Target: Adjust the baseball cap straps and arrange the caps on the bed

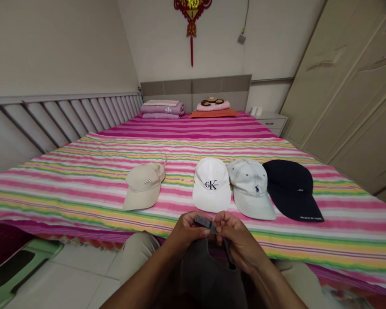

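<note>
A dark grey cap (212, 277) is held close to me, its back opening facing up and its brim out of sight. My left hand (191, 231) pinches the cap's adjustment strap (203, 222) near its loose end. On the other side of the strap, my right hand (234, 236) grips it with thumb and fingers. Beyond my hands, a white cap (211, 184) with a dark letter logo lies on the bed. Against its right side is a pale grey-green cap (252, 189), then a navy cap (289, 189). A beige cap (144, 184) sits apart at the left.
The bed (83, 171) has a striped cover. Folded purple bedding (163, 109) and a pink-and-orange pile (213, 109) lie by the headboard (176, 90). A rail (93, 111) runs along the left side. A green stool (35, 257) stands on the floor, lower left.
</note>
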